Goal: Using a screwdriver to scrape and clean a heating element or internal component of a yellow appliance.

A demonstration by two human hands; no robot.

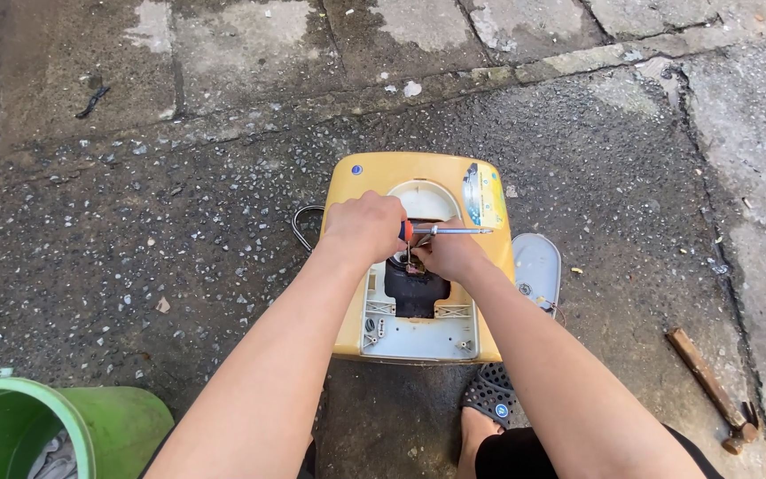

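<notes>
A yellow and white plastic appliance housing (pixel 347 191) lies on the wet pavement with its open underside up, showing a dark part (pixel 416 293) inside. My left hand (pixel 363 226) is closed around the red handle of a screwdriver (pixel 449 231) whose metal shaft points right. My right hand (pixel 449 255) rests over the opening, fingers pinched on a small part near the dark piece. What it pinches is too small to tell.
A grey-white cover (pixel 538 269) lies right of the housing. A hammer (pixel 711 388) with a wooden handle lies at the lower right. A green bucket (pixel 90 426) stands at the lower left. My sandalled foot (pixel 487 404) is below the housing. A black cable (pixel 303 226) loops at the housing's left.
</notes>
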